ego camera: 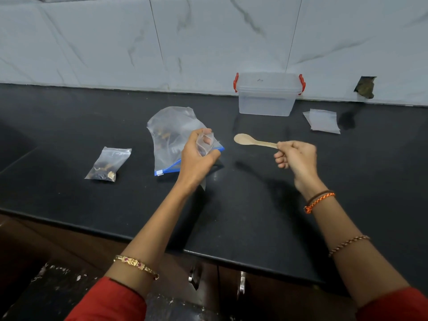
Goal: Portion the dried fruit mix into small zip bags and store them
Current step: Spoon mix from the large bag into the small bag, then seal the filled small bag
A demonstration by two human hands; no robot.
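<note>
Seen from above, a black surface point(69, 117). The left hand point(196, 156) pinches a small empty zip bag point(205, 144), its grip closed on the plastic, over a large bag of dried fruit point(169, 135). The right hand point(297, 156) grips a wooden spoon point(252, 141). A filled small bag point(108, 164) lies left; a clear lidded box point(266, 98) stands by the wall.

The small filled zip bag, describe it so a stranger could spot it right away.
On the black counter, look left of the big blue-zipper bag. The small filled bag lies flat there alone, untouched. Unlike the empty bags at far right, it holds dark fruit pieces.
</note>
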